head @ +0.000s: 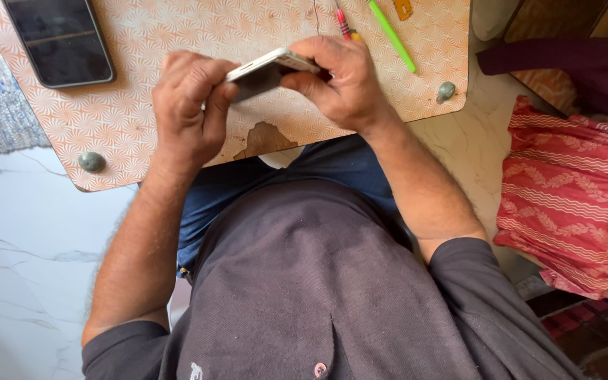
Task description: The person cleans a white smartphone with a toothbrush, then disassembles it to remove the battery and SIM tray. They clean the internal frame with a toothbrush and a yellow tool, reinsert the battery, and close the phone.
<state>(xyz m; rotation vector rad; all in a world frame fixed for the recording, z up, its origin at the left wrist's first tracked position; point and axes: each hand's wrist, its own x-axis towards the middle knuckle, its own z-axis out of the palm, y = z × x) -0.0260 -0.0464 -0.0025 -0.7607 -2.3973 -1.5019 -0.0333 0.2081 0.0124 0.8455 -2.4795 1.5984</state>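
Two hands' fingers clamped on a phone above the patterned orange table, marble floor below.

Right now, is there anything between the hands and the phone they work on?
Nothing visible. Both the left hand and the right hand already grip the white phone directly, above the patterned board.

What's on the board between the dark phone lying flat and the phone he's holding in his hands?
Nothing: in the head view, only bare patterned board shows between the dark phone and the held phone, gripped by left hand and right hand.
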